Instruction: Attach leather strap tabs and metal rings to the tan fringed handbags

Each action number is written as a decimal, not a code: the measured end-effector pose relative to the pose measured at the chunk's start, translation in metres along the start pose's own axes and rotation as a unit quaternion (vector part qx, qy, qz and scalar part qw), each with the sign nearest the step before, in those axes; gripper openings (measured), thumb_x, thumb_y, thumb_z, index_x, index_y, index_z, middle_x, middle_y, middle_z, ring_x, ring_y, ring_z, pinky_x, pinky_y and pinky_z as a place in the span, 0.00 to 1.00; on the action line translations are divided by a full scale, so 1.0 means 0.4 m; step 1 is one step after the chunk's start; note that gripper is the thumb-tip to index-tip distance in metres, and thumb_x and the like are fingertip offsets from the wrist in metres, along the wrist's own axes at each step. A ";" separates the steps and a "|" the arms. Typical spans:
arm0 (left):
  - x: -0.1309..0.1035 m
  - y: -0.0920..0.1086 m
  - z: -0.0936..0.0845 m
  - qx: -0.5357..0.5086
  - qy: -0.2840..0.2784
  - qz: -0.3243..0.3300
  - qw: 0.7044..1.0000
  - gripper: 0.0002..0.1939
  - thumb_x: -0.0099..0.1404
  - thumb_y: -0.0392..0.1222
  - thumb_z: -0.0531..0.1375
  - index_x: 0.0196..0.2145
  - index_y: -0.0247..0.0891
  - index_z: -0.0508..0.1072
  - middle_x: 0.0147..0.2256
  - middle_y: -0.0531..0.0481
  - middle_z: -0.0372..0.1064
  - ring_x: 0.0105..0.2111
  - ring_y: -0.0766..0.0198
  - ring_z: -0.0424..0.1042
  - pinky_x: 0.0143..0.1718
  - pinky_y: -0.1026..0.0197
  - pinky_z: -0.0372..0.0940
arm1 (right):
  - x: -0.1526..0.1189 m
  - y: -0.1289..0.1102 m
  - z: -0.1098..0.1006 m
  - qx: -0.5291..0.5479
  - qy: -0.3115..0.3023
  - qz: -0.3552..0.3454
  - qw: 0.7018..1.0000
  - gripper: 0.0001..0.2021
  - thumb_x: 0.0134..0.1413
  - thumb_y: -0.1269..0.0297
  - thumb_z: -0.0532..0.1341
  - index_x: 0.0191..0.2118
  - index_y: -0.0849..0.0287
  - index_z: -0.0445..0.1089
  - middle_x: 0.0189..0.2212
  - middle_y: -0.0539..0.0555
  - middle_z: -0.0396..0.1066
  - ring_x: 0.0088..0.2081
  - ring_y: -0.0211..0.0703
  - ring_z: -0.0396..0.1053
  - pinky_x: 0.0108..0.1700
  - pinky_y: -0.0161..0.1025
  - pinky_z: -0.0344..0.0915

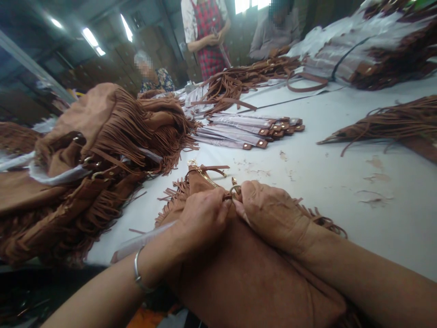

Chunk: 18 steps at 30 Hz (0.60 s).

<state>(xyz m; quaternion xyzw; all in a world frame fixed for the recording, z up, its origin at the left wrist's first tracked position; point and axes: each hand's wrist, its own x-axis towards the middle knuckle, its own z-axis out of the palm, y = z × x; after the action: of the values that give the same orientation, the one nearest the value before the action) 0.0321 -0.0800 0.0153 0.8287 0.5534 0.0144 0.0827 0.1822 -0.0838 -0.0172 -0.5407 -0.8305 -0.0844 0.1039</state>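
Note:
A brown fringed bag (262,278) lies at the table's near edge, with a gold zipper and a ring at its far corner. My left hand (205,212), with a silver bangle on its wrist, pinches a small brown strap piece beside a metal ring (235,193). On the ring's other side, my right hand (269,209) is closed with thumb and fingers against the ring and the bag's edge. The two hands nearly meet at the ring. Their fingertips are partly hidden.
Brown fringed bags (112,123) are piled at the left. Wrapped straps (239,130) lie beyond my hands on the white table (327,173). A plastic-wrapped bundle (368,59) is at the back right, with more fringe (396,120) nearer. Several people are across the table.

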 end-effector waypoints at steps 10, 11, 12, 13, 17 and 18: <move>-0.002 -0.033 -0.005 -0.105 -0.028 0.021 0.994 0.13 0.65 0.43 0.50 0.23 0.37 0.61 0.22 0.55 0.60 0.25 0.67 0.59 0.27 0.63 0.49 | 0.006 0.019 -0.025 0.088 -0.073 -0.031 0.993 0.10 0.60 0.58 0.50 0.35 0.61 0.60 0.28 0.56 0.68 0.29 0.52 0.71 0.28 0.43 0.66; -0.002 -0.035 -0.007 -0.116 -0.031 0.024 0.992 0.14 0.65 0.43 0.50 0.23 0.37 0.61 0.21 0.55 0.59 0.24 0.68 0.59 0.27 0.63 0.49 | 0.006 0.022 -0.027 0.091 -0.080 -0.038 0.992 0.11 0.60 0.58 0.50 0.35 0.61 0.60 0.27 0.57 0.68 0.29 0.53 0.71 0.27 0.43 0.65; -0.002 -0.037 -0.009 -0.125 -0.032 0.029 0.991 0.14 0.65 0.44 0.51 0.23 0.37 0.61 0.21 0.55 0.59 0.24 0.68 0.59 0.26 0.63 0.49 | 0.007 0.024 -0.029 0.092 -0.085 -0.043 0.991 0.11 0.60 0.58 0.50 0.35 0.61 0.60 0.26 0.57 0.69 0.29 0.53 0.71 0.27 0.43 0.64; -0.003 -0.039 -0.013 -0.131 -0.031 0.033 0.990 0.14 0.65 0.44 0.51 0.23 0.36 0.62 0.21 0.55 0.59 0.24 0.69 0.59 0.26 0.63 0.49 | 0.006 0.026 -0.030 0.092 -0.088 -0.049 0.991 0.11 0.60 0.58 0.50 0.36 0.61 0.61 0.27 0.57 0.69 0.29 0.54 0.71 0.28 0.43 0.64; -0.004 -0.042 -0.029 -0.112 -0.044 0.051 0.991 0.13 0.64 0.42 0.51 0.24 0.36 0.64 0.22 0.55 0.60 0.25 0.68 0.59 0.27 0.63 0.49 | 0.002 0.025 -0.028 0.093 -0.080 -0.068 0.990 0.12 0.60 0.57 0.50 0.36 0.62 0.62 0.30 0.58 0.70 0.31 0.54 0.72 0.29 0.41 0.62; -0.004 -0.041 -0.032 -0.099 -0.048 0.057 0.992 0.13 0.63 0.42 0.51 0.23 0.36 0.65 0.22 0.54 0.61 0.25 0.68 0.59 0.27 0.63 0.49 | 0.001 0.023 -0.027 0.093 -0.075 -0.068 0.991 0.12 0.60 0.57 0.50 0.36 0.62 0.62 0.30 0.58 0.70 0.31 0.54 0.72 0.28 0.41 0.61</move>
<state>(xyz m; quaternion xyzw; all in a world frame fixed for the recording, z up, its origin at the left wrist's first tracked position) 0.0150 -0.0737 0.0256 0.8460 0.4969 0.0343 0.1901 0.1915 -0.0824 -0.0065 -0.4756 -0.8751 0.0268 0.0853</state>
